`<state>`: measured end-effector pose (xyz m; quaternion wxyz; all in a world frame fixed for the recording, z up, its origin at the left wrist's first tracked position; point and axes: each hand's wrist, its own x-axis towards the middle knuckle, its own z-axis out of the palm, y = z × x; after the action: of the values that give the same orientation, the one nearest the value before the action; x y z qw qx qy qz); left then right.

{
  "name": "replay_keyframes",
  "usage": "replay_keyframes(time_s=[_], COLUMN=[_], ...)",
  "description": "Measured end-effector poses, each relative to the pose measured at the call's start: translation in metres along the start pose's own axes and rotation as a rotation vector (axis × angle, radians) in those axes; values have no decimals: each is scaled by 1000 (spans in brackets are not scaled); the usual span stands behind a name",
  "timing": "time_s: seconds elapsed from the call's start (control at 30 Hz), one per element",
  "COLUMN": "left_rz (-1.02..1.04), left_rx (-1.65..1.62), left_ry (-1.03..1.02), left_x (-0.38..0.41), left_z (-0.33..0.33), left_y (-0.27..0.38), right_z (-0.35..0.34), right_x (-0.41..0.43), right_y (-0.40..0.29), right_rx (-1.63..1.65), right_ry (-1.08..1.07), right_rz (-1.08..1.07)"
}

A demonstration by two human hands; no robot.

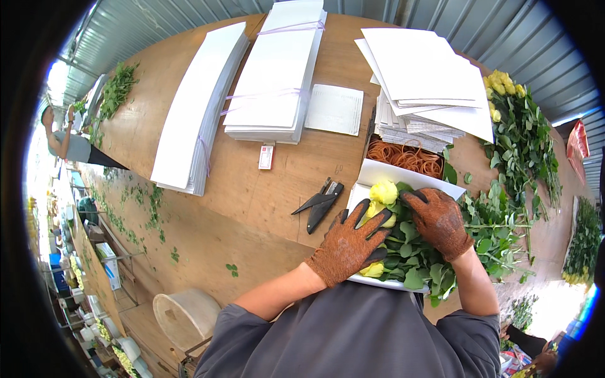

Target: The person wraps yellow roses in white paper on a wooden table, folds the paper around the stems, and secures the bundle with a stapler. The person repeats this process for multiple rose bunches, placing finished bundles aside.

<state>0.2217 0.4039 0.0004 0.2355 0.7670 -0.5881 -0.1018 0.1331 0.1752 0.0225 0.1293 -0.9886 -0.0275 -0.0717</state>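
Yellow roses with leafy green stems lie on a white cardboard sheet at the table's near edge. My left hand, in a brown and black work glove, lies spread over the rose heads from the left. On the right, my gloved right hand rests on the leaves beside the uppermost bloom, its fingers bent; whether it pinches a stem is hidden. Just beyond the sheet is a box of orange rubber bands. Black-handled shears lie to the left of my hands.
Stacks of white cardboard lie across the wooden table, with loose sheets at right. More yellow roses lie far right. A white tub stands below left; a person is at far left.
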Motion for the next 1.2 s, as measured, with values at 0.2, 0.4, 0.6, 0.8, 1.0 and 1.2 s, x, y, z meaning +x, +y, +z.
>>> replay_keyframes(time_s=[0.2,0.4,0.6,0.8,1.0,1.2], left_rz=[-2,-8,-4,-13,12,-16], left_rx=[-1,15,-10,27,30,-42], left_ry=[-44,-105,-136,-160,-150,-105], left_x=[0,15,17,8,8,1], left_z=[-2,-14,-15,-8,-2,5], left_y=[1,-8,-10,-14,-18,-22], right_z=[3,11,9,-75,-104,-88], right_x=[-2,-7,-10,30,103,92], right_y=[-7,-8,-15,-4,47,46], right_rx=[-148,-132,-204,156,-302,-266], right_ry=[-47,-42,-79,-210,373,293], right_rz=[-32,-11,-2,5,48,-35])
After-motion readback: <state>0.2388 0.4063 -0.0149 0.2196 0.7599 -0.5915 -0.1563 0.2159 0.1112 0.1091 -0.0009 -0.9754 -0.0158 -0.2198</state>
